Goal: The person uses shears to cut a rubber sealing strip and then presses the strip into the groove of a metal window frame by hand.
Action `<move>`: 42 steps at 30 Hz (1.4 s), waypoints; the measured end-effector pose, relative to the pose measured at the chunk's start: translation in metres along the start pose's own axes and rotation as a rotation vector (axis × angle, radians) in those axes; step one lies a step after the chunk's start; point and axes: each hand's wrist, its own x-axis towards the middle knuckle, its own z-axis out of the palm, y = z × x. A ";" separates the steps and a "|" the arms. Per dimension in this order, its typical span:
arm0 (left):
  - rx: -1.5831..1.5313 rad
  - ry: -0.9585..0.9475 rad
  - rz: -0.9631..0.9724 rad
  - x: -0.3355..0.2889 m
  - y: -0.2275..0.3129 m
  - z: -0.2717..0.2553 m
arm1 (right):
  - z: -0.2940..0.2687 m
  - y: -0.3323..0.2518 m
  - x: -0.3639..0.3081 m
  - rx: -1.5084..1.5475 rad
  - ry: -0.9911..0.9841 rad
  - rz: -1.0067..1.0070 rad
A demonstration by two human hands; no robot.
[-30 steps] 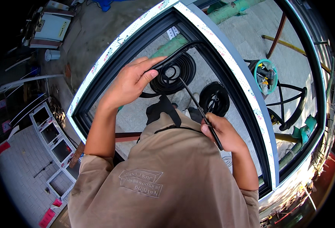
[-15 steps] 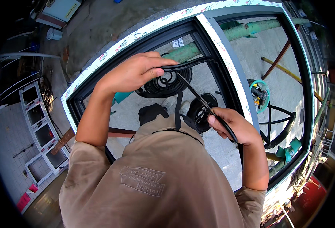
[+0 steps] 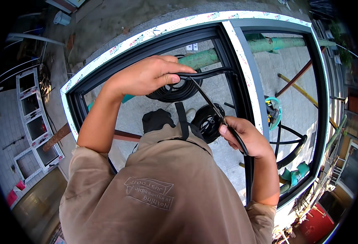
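Note:
My left hand [image 3: 142, 77] pinches a black rubber seal strip [image 3: 213, 73] between thumb and fingers. From there the strip runs right to the inner edge of a large window frame [image 3: 126, 46], dark with white printed protective film. My right hand [image 3: 246, 136] is wrapped round the dark handles of long scissors [image 3: 208, 100]. Their blades slant up and left, with the tips at the underside of the strip, close to my left fingertips. Whether the blades are parted around the strip, I cannot tell.
Below the frame opening lie two coils of black strip, a larger coil [image 3: 177, 92] and a smaller coil [image 3: 207, 122]. Green-wrapped poles [image 3: 284, 44] pass beneath the frame. A teal bucket [image 3: 277, 122] of tools stands under the right pane opening. White-edged frames [image 3: 34, 107] lie at left.
The view has shifted slightly, so the frame sits a little lower and differently turned. Both hands keep their holds, and the scissor tips stay near the strip.

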 end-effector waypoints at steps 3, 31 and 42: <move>-0.021 -0.002 0.023 0.000 -0.005 0.001 | 0.000 0.000 0.000 -0.079 0.014 -0.078; -0.177 -0.110 0.057 0.003 -0.010 -0.007 | -0.005 -0.009 -0.010 -0.054 -0.001 -0.040; -0.199 -0.147 0.087 0.004 -0.014 -0.009 | 0.007 -0.009 -0.010 -0.200 0.059 -0.030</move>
